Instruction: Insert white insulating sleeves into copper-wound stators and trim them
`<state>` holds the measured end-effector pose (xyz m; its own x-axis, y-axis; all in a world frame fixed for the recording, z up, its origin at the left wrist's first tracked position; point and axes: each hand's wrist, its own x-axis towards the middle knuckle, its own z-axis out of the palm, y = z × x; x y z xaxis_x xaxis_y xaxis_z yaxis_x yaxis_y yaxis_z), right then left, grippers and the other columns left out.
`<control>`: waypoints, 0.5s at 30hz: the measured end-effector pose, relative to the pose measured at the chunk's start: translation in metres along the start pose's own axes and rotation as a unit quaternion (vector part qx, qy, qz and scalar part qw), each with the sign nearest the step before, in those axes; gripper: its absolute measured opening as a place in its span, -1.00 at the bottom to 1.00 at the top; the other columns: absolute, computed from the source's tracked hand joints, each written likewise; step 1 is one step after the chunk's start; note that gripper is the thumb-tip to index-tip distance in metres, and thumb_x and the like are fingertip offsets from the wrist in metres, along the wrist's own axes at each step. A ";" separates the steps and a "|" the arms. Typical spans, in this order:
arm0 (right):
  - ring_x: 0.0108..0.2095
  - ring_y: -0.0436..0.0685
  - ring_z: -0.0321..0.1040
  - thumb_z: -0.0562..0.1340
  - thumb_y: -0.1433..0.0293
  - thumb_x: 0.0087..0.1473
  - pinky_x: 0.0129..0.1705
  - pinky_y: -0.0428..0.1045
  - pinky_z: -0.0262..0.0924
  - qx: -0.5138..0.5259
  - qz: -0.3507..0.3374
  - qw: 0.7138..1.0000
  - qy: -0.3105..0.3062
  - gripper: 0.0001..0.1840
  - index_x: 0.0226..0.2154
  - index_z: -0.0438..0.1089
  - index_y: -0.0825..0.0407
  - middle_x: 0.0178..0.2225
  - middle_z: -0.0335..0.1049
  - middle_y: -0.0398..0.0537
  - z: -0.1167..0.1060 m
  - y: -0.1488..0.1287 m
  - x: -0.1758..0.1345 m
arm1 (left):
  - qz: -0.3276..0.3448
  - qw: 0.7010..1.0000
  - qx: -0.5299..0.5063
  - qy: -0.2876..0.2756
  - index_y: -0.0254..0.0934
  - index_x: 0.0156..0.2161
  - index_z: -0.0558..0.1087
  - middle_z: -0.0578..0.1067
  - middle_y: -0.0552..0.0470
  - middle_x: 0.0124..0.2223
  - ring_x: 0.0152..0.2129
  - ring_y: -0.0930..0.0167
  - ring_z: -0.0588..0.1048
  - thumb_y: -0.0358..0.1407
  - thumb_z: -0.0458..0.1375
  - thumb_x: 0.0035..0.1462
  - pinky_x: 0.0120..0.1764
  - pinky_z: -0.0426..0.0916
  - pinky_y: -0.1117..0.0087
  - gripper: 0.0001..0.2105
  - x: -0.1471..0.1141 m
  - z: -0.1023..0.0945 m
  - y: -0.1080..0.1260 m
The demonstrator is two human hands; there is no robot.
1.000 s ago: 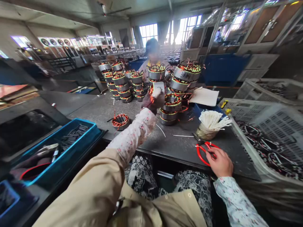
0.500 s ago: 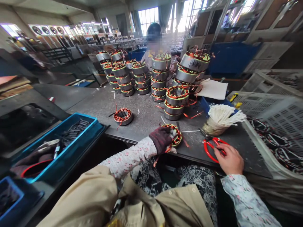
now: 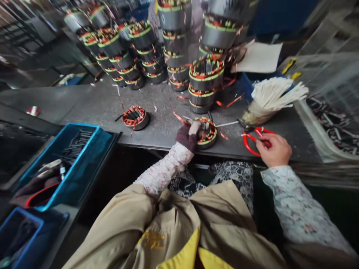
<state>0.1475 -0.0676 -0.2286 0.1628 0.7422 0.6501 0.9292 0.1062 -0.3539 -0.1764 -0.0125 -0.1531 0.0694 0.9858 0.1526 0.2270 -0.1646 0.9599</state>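
My left hand (image 3: 189, 135), in a dark glove with light fingertips, grips the left rim of a wound motor stator (image 3: 208, 142) near the bench's front edge. Orange wire ends and a dark sleeve stick out from this ring, and a white tie string (image 3: 227, 123) lies to its right. My bare right hand (image 3: 276, 150) is closed on the red looped handles of a pair of scissors (image 3: 248, 145). Their dark blades point away from me, toward a bundle of white ties (image 3: 273, 95) in a container. Another stator (image 3: 136, 120) lies farther left.
Tall stacks of stators (image 3: 206, 87) line the bench's far side. At left, a blue bin (image 3: 97, 130) holds dark sleeves and a glove, beside a smaller blue bin (image 3: 39, 218). A white crate (image 3: 311, 130) with wiring is at right. White card (image 3: 259, 56) lies behind the ties.
My view has tilted downward, so the bench sits higher in the picture. My left hand has shifted toward the stator's left side, uncovering more of the windings. My right hand stays on the scissors.
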 end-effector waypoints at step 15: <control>0.32 0.45 0.12 0.41 0.20 0.02 0.26 0.42 0.13 0.117 -0.220 0.955 -0.164 -0.22 0.25 0.26 0.04 0.27 0.29 0.13 0.003 -0.118 0.040 | 0.030 0.995 -0.072 -0.063 -0.21 -0.17 0.60 0.64 -0.01 -0.17 -0.16 0.36 0.59 -0.06 0.15 0.24 -0.05 0.45 0.34 -0.71 0.013 0.010 0.004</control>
<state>0.0433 -0.0490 -0.1628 -0.3739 0.7547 0.5391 0.7785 0.5714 -0.2599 -0.1646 -0.0008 -0.1495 0.2021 0.9609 0.1893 0.0776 -0.2084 0.9750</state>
